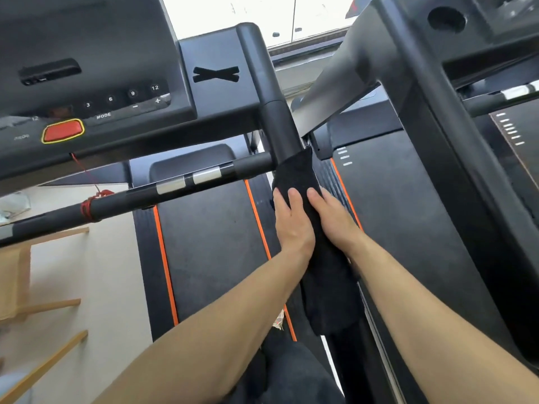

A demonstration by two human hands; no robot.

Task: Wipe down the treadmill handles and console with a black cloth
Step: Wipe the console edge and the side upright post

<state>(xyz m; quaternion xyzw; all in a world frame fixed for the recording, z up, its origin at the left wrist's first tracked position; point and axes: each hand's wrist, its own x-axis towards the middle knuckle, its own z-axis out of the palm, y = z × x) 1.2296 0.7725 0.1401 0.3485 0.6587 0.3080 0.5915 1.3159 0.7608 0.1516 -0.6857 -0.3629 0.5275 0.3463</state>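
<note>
The black cloth (297, 173) is wrapped around the treadmill's right side handle (274, 112), covering it from just below the crossbar joint down toward me. My left hand (291, 220) grips the cloth from the left side and my right hand (335, 220) grips it from the right, fingers curled over the cloth-covered handle. The console (96, 91) with number buttons, a MODE label and a red stop button (62, 130) sits at upper left. A crossbar handle (180, 182) with silver sensor plates runs left from the side handle.
A red safety cord (90, 205) is tied around the crossbar. The running belt (210, 243) with orange stripes lies below. A second treadmill's frame (431, 135) stands close on the right. A wooden rack (43, 310) is at lower left.
</note>
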